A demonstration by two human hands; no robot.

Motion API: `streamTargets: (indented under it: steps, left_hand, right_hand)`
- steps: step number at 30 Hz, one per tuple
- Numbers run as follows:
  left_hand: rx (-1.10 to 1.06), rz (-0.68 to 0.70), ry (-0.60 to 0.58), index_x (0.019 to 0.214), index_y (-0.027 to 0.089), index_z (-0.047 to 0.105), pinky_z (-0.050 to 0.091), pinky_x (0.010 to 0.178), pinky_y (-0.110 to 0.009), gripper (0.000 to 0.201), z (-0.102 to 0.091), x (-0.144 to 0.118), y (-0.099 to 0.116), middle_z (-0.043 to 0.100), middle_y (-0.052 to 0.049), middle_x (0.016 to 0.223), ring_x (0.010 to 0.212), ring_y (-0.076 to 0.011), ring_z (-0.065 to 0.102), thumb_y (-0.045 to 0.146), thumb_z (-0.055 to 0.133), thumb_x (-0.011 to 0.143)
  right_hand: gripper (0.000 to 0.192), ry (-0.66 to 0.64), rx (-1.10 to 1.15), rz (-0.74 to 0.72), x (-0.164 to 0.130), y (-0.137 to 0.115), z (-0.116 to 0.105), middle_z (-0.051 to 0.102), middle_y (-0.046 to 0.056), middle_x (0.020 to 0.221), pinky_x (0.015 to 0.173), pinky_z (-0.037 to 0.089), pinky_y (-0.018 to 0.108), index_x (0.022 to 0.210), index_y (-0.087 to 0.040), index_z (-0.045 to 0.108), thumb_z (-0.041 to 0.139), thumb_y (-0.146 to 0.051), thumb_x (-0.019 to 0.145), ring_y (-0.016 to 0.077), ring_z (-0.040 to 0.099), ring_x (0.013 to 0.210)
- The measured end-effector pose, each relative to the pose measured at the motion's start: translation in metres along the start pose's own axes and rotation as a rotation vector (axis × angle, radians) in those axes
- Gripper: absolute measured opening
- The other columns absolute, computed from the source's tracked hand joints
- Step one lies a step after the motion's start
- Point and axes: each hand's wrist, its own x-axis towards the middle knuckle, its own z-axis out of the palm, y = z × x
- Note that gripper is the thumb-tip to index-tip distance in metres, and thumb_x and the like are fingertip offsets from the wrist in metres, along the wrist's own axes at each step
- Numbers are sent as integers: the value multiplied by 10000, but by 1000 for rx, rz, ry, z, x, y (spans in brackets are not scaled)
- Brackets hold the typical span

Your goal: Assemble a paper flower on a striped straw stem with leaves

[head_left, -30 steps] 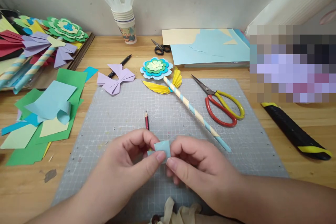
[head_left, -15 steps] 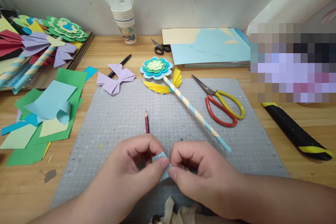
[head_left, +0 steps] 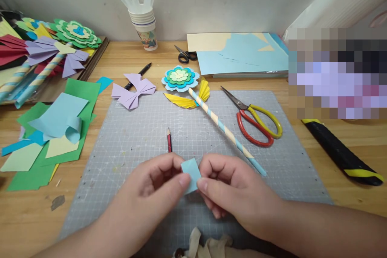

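A small light-blue piece of paper is pinched between both hands above the grey cutting mat. My left hand is closed on its left edge, thumb on top. On its lower right edge, my right hand grips it between thumb and fingers. Just beyond my left hand lies a dark red pencil. Farther off, a layered paper flower has a striped blue-and-cream stem and yellow pleated leaves. Scissors with red and yellow handles rest right of the stem.
A folded purple paper bow lies over a black pen. Paper scraps are piled at left, below finished paper flowers. Black-handled scissors, a paper stack, and paper cups stand behind. A black-and-yellow handle lies right.
Both hands have raised the blue paper slightly, and more of its face now shows. My right hand's lower fingers have opened out a little beneath. The other things have stayed in place.
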Motion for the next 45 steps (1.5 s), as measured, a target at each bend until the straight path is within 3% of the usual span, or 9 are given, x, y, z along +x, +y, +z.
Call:
streamTargets:
  steps: [7,14,21,27,35,45]
  left_hand:
    - [26,-36,-34,700,188,540,372,598,-258,160,4,-1,-2,523,14,677,669,-142,466,323,584,774]
    - [-11,-50,20,703,185,544,379,575,-231,156,7,-1,2,507,36,633,619,-117,460,318,618,739]
    - [-46,-61,-12,686,183,546,379,575,-229,179,5,-2,-1,524,33,629,612,-113,451,330,622,755]
    - [-168,-71,2,717,182,640,398,595,-211,119,3,-1,-1,590,20,666,633,-109,490,294,677,732]
    - [-440,-109,-102,749,222,739,392,595,-176,136,-3,1,-2,633,19,681,623,-85,491,321,671,813]
    - [-391,-143,-78,700,225,741,372,582,-190,131,-3,1,-2,598,37,627,588,-82,453,349,785,693]
  right_hand:
    - [236,-20,-115,-125,0,6,0,413,-62,568,461,299,206,645,-203,407,530,-289,827,75,413,493]
    - [238,2,-171,-121,1,7,-2,435,-55,561,461,307,203,642,-199,430,510,-279,851,80,429,500]
    - [174,27,-80,-125,2,3,-1,486,-59,564,431,315,174,712,-193,510,525,-283,860,64,428,478]
    - [205,117,-118,-177,3,1,-1,466,-68,524,430,303,179,632,-191,472,560,-247,810,57,406,454]
    - [213,168,-77,-174,1,-2,-2,449,-68,525,405,315,179,631,-198,457,585,-286,777,58,418,431]
    - [219,149,-46,-201,1,-2,0,438,-67,517,402,307,182,613,-201,441,580,-270,768,58,411,433]
